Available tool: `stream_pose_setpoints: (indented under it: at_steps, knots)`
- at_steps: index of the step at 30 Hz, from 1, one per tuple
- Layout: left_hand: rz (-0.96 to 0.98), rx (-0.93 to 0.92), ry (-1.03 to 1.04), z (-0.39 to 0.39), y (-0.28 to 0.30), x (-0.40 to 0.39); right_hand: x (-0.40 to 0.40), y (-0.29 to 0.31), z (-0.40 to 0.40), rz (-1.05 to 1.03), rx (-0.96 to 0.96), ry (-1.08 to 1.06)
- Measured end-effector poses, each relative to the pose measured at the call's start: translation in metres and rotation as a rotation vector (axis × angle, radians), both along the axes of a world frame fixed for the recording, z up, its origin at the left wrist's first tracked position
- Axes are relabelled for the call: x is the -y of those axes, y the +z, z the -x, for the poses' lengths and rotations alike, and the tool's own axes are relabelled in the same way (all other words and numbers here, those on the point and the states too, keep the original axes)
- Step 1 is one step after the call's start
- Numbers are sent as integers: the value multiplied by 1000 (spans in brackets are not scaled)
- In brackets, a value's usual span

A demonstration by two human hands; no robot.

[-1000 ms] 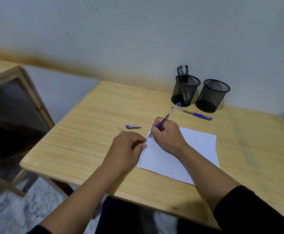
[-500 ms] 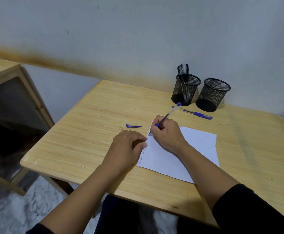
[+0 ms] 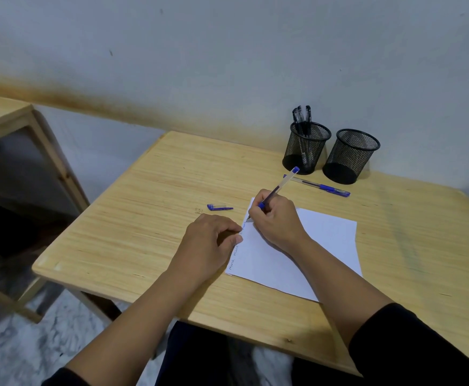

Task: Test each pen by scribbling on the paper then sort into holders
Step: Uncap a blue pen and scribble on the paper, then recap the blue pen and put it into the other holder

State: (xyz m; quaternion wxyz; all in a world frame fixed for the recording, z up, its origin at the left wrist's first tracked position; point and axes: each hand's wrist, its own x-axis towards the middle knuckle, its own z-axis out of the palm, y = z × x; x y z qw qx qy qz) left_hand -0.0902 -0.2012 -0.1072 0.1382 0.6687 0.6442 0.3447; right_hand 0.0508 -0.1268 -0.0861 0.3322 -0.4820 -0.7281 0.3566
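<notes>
My right hand grips a blue pen with its tip on the far left corner of the white paper. Small written words run along the paper's left edge. My left hand rests curled on the table with its fingertips pressing that left edge. The pen's blue cap lies on the wood just left of the paper. A second blue pen lies capped in front of the holders. The left mesh holder contains black pens; the right mesh holder looks empty.
The wooden table stands against a grey wall with a brown stain. Another wooden table stands to the left, across a gap. Marble-pattern floor shows below the near edge.
The pen tip has crept slightly farther along the paper's left edge while writing. My left hand has stayed put on the paper.
</notes>
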Motion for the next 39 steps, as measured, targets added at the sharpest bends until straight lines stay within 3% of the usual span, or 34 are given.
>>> stream_pose_setpoints:
  at_steps: [5,10,13,18,21,27,39]
  knots:
    - [20,5,-11,1,1,-1,-3,-2,-2,62,-131,-101]
    - [-45,250,130,5,10,-7,-3,4,-7,176,-330,-130]
    - [-97,139,208,15,12,-20,0,10,-13,245,-409,-116]
    - [45,-68,219,26,5,-43,6,20,-21,369,-484,-167]
    - [58,-95,197,25,10,-45,8,25,-26,383,-474,-189]
    - [60,295,134,8,33,-35,13,38,-29,284,-578,-111]
    - [-3,415,-18,-21,66,-12,28,56,-42,201,-571,-68]
